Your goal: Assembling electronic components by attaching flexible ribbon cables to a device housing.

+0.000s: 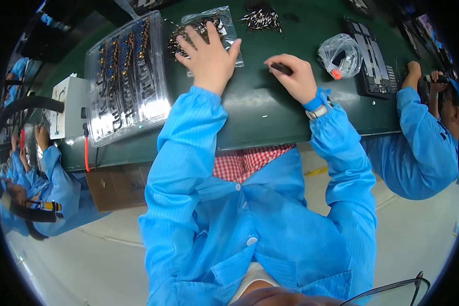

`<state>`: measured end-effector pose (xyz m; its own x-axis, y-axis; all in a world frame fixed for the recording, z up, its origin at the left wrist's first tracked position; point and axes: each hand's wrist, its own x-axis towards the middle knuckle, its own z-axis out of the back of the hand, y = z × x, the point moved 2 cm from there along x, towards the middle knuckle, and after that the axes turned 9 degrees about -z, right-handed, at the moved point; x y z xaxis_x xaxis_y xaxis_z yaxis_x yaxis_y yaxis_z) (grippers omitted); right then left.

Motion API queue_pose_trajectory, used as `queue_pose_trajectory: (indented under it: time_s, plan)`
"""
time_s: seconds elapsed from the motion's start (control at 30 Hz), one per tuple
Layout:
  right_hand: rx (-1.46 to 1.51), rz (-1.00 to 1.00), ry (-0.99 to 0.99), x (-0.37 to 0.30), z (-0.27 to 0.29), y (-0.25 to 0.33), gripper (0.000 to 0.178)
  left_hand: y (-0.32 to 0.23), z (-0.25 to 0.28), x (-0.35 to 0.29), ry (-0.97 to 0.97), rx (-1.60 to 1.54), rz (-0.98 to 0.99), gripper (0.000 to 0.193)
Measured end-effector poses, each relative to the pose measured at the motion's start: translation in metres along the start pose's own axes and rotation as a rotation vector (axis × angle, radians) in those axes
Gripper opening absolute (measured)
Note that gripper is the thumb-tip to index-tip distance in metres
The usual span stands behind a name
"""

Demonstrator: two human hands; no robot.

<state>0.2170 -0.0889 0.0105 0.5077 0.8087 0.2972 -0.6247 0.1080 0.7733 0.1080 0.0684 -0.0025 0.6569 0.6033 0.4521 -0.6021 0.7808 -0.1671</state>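
My left hand [209,60] is spread open, palm down, over a heap of small dark and brassy parts [175,43]. Under that heap lies a clear plastic bag [231,31]. To the right, my right hand [297,80] is closed around a short, dark, slim tool [281,68] whose exact kind I cannot make out; its tip points left over the green tabletop [260,112]. Farther back is a second pile of small parts with shiny ends [261,19]. Left of my left hand, a clear plastic tray [160,97] holds rows of black flex-cable-like parts with gold and blue ends.
A clear bag [344,48] with an orange piece sits right of my right hand, beside a dark slotted fixture [375,64]. A white box [67,104] stands left of the tray. People in blue sleeves [418,127] work on both sides. A brown carton [115,188] is below the table edge.
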Motion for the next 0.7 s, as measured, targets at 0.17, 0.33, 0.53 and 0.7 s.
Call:
queue_pose_trajectory:
  time_s: [0.17,0.33,0.53,0.7]
  plan:
    - [0.135,-0.010,-0.001,0.026,-0.017,0.004,0.017,-0.001,-0.009,0.014,0.026,0.041,0.105,0.069]
    - [0.092,0.027,-0.054,0.024,-0.019,-0.001,0.013,0.006,-0.019,0.012,0.125,0.017,0.111,0.066]
    - [0.073,0.138,-0.045,0.024,-0.013,0.011,0.008,0.011,-0.003,0.022,0.093,-0.038,0.090,0.063]
    - [0.303,-0.053,0.019,0.031,-0.026,-0.001,0.014,-0.016,0.022,0.014,-0.194,-0.346,-0.163,0.054]
